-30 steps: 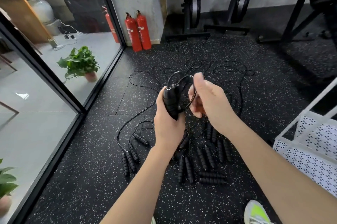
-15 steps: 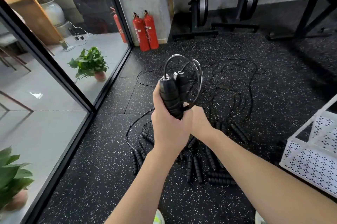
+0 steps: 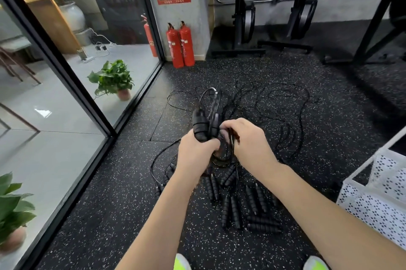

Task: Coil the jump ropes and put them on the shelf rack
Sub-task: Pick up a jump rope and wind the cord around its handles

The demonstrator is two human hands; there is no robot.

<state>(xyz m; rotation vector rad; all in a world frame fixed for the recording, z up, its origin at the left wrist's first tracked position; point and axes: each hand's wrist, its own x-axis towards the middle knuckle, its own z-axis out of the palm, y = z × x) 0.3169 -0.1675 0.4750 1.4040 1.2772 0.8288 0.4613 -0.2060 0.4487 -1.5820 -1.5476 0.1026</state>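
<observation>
Step in hand: coiling one jump rope, still mid-wrap. Left hand (image 3: 196, 155) grips the pair of black handles (image 3: 201, 125) upright, fingers curled round them, with several cord loops (image 3: 212, 102) standing above the fist. Right hand (image 3: 246, 140) sits just beside it, fingers curled on the cord (image 3: 229, 144); the frame is blurred here, so the exact pinch is probably at the handles' base. Remaining jump ropes (image 3: 237, 206) lie on the floor (image 3: 123, 214), cords tangled beyond. White shelf rack (image 3: 377, 199) stands at right, apart. Next move calls for securing the loose end round the bundle, then carrying it to the rack.
</observation>
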